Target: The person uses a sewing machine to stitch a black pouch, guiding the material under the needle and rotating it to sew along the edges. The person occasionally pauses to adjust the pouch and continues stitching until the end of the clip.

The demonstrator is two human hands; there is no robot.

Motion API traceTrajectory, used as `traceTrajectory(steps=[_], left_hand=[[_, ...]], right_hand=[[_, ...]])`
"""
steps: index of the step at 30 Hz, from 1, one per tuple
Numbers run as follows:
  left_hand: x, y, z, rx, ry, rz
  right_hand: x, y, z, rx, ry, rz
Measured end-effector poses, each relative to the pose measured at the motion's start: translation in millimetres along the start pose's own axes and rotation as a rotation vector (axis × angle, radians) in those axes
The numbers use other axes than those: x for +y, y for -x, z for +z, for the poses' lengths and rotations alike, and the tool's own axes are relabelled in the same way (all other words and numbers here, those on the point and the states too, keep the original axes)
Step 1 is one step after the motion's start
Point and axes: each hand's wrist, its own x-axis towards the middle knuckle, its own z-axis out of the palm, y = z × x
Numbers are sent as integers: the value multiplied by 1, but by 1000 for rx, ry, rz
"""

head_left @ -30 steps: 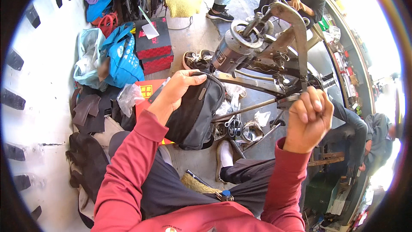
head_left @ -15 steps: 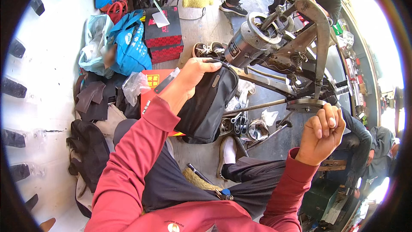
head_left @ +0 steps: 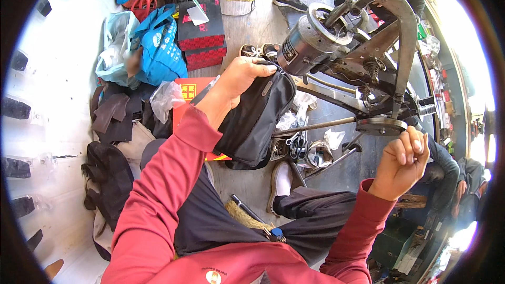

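My left hand (head_left: 241, 81) pinches the top edge of a black zippered bag (head_left: 258, 113), thumb lying over the fabric near the zip. The bag's upper corner sits under the metal cylinder head of a hand-cranked sewing machine (head_left: 307, 47). Over to the right, my right hand (head_left: 402, 160) is closed, fingers curled at the rim of the machine's round hand wheel (head_left: 381, 126). What lies inside those fingers is hidden.
Scissors (head_left: 299, 146) and plastic wrapping lie under the machine. Stacked black-and-red boxes (head_left: 201, 29), a blue bag (head_left: 160, 52) and a red box (head_left: 184, 108) stand left. Shoes (head_left: 258, 51) rest behind the bag. Other people sit at the top and right.
The machine, bag and right hand appear slightly farther right in the view. Both hands keep their holds. Another person's leg at the top has shifted.
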Motion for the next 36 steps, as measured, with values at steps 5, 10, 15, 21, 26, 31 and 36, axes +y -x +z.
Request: traceTrajectory(steps=[5, 10, 15, 21, 26, 31, 36], left_hand=[[7, 2, 1, -13, -62, -52], [9, 3, 3, -6, -139, -22], [10, 2, 1, -15, -137, -22], [9, 1, 0, -22, -113, -24], [7, -1, -4, -27, -137, -46], [7, -2, -3, -11, -112, -60], [7, -1, 0, 13, -99, -71]], right_hand=[[42, 28, -25, 168, 439, 121], [93, 32, -51, -9, 1467, 139], [101, -26, -59, -268, 1782, -162], [122, -91, -105, -390, 1866, -289], [132, -105, -158, -526, 2321, -628], [133, -101, -174, -537, 2678, -436], [128, -103, -168, -574, 2641, -627]])
